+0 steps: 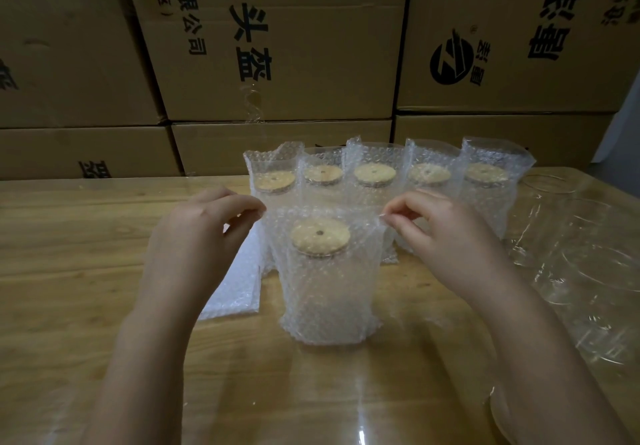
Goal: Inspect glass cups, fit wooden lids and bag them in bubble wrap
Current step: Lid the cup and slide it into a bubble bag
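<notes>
A glass cup with a round wooden lid stands upright inside a bubble wrap bag at the middle of the table. My left hand pinches the bag's top left edge and my right hand pinches its top right edge, holding the mouth apart above the lid. Behind it stands a row of several bagged, lidded cups.
A flat stack of bubble wrap bags lies left of the cup. Bare glass cups lie and stand at the right on the wooden table. Stacked cardboard boxes form a wall behind the table.
</notes>
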{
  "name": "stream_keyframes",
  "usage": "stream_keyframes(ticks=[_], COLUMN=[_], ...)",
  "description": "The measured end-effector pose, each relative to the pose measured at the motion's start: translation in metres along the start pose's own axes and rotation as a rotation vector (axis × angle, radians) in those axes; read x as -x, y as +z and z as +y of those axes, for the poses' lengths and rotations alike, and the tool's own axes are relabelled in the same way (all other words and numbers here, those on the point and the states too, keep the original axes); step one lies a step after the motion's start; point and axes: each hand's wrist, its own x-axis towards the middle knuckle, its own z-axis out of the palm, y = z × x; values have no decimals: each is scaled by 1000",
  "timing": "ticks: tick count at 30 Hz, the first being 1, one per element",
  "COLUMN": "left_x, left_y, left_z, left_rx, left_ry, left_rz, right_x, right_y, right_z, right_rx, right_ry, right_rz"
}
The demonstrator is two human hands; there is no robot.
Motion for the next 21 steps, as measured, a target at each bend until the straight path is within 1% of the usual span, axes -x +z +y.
stream_keyframes(ticks=[3,8,11,12,13,15,16,17,19,20,21], left_x=[0,1,2,3,3,7,9,12,16,17,18], left_y=[2,2,2,1,1,5,9,15,26,32,37], left_z=[-4,-10,-15,-19,-23,-32,-35,-36,-36,-34,-31], left_rx=[164,391,539,616,684,759,774,786,817,817,797], left_ry=[-62,-174,-253,-288,-316,-343,-363,-385,-382,-349,-307], left_rz=[-49,-74,-89,-136,-224,-496,-612,-691,-796,-844,-888], right_x=[1,0,0,0,0,-1,-1,-1,2,3,3], right_y=[-2,-5,-8,-8,-9,-10,-11,-11,-6,0,7], right_z=[2,1,4,4,5,8,11,13,16,18,18], right_rx=[-156,-366,-464,-494,-526,-579,-581,-553,-436,-385,-361], right_ry=[46,71,94,107,124,159,176,188,213,224,232], right_rz=[-50,-54,-25,-8,12,21,-28,-135,-465,-597,-666])
